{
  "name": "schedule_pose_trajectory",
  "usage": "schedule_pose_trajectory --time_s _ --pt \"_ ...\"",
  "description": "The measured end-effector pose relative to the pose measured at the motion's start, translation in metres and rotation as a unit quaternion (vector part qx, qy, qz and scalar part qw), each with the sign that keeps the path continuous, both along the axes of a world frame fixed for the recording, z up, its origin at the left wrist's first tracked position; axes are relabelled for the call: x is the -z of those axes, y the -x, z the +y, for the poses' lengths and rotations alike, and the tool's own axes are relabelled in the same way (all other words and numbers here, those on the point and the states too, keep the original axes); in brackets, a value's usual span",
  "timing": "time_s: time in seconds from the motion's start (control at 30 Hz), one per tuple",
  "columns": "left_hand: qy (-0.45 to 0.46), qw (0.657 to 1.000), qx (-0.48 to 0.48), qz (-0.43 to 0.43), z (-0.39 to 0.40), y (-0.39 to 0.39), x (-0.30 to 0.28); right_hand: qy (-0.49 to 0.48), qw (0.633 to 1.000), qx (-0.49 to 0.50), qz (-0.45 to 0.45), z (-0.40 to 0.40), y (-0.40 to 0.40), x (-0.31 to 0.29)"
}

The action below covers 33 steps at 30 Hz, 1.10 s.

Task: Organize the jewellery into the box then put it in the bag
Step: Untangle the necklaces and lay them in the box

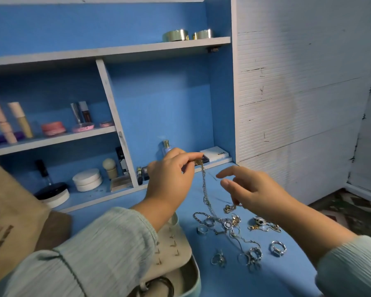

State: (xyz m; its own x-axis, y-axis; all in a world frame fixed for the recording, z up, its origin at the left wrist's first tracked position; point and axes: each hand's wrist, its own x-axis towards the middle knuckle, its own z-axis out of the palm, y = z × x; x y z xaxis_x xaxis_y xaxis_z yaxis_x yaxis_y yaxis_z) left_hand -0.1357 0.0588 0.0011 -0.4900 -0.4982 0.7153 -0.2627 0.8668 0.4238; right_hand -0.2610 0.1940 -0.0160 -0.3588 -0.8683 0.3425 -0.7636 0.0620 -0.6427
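1. Silver chain point(205, 190) hangs from the left hand point(169, 179), whose thumb and forefinger pinch its gold top end near frame centre; the chain's lower part trails down into the pile on the desk.
2. Right hand point(251, 190), at 3 o'clock from the left hand, hovers over the desk with fingers spread and loosely bent, gripping nothing; the fingertips point toward the chain without touching it.
3. Jewellery pile point(234, 234) lies on the blue desk point(276, 279) at 5 o'clock from centre: rings, tangled chains and small charms, scattered and partly overlapping.
4. One ring point(278, 248) sits apart at the pile's 3 o'clock edge.
5. Box point(180, 254) lies open at 6 o'clock, under the left forearm; its beige insert carries small stud earrings, and a dark cord loop lies in its lower tray.
6. Bag point(11, 211), tan with dark lettering, stands at 9 o'clock, beside the box.
7. Shelves point(51, 138) at 10 o'clock hold cosmetic jars, tubes and a brush; two gold tins point(186, 35) sit on the top shelf at 12 o'clock.
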Motion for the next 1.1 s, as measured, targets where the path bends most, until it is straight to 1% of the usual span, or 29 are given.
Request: schedule_pose_trajectory --time_s 0.1,0.17,0.27,0.33,0.47,0.6,0.67,0.8,0.9,0.93,1.0,1.1 --pt "0.024 0.999 0.027 0.020 0.001 0.002 0.002 0.009 0.996 0.020 -0.081 -0.011 -0.002 -0.002" --pt "0.030 0.998 0.039 0.028 0.003 0.003 0.003 0.017 0.990 0.016 -0.138 -0.015 -0.006 -0.008" --pt "0.024 0.998 0.053 0.034 0.005 0.005 0.004 0.030 0.982 0.002 -0.189 -0.016 -0.010 -0.022" --pt "0.017 0.997 0.063 0.041 0.006 0.006 0.003 0.027 0.979 -0.004 -0.201 -0.016 -0.011 -0.030" --pt "0.017 0.996 0.079 0.045 0.007 0.007 0.003 0.001 0.981 -0.010 -0.194 -0.015 -0.010 -0.040" --pt "0.020 0.994 0.091 0.051 0.007 0.008 0.003 -0.007 0.980 0.024 -0.196 -0.015 -0.009 -0.047" --pt "0.014 0.994 0.088 0.056 0.008 0.007 0.003 -0.012 0.976 0.050 -0.213 -0.016 -0.008 -0.049" --pt "-0.038 0.995 0.070 0.066 0.013 0.003 0.005 0.011 0.956 0.092 -0.279 -0.018 -0.005 -0.053" --pt "-0.080 0.994 0.056 0.039 0.019 0.000 0.006 0.022 0.940 0.097 -0.326 -0.019 -0.005 -0.058" --pt "-0.105 0.992 0.061 0.023 0.020 -0.002 0.005 0.023 0.937 0.098 -0.335 -0.020 -0.005 -0.059" --pt "-0.181 0.980 0.081 -0.017 0.024 -0.004 0.002 0.025 0.934 0.097 -0.344 -0.022 -0.006 -0.062" --pt "-0.300 0.945 0.118 -0.047 0.026 -0.004 -0.003 0.019 0.941 0.102 -0.322 -0.022 -0.007 -0.067"
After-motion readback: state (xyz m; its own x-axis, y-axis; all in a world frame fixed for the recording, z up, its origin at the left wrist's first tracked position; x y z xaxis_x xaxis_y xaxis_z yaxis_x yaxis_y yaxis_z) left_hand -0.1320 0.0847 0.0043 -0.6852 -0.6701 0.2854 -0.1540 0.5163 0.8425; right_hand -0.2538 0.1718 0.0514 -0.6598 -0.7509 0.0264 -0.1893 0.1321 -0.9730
